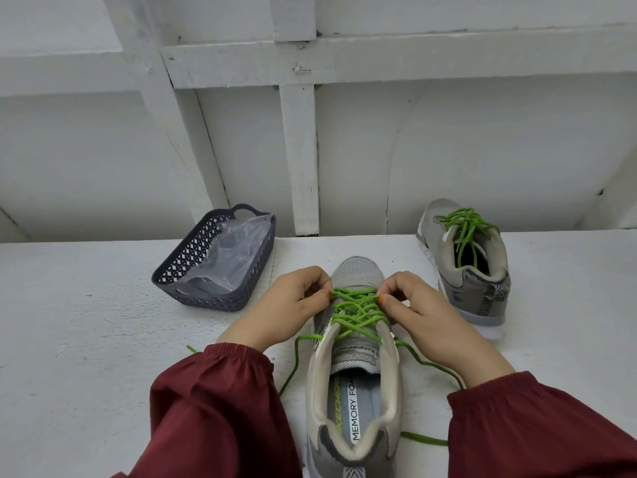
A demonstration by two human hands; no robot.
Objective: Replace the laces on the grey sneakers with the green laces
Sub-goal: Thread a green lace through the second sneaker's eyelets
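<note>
A grey sneaker [355, 391] lies in front of me, toe pointing away, with a green lace [356, 313] criss-crossed through its eyelets. My left hand [286, 305] pinches the lace at the left side of the lowest crossing near the toe. My right hand [420, 305] pinches it at the right side. Both loose lace ends trail on the table beside the shoe. A second grey sneaker [465, 267] stands at the back right, laced in green, its lace ends tucked inside.
A dark plastic basket [179, 270] holding a clear plastic bag [227, 257] sits at the back left on the white table [86, 357]. A white panelled wall rises right behind the table.
</note>
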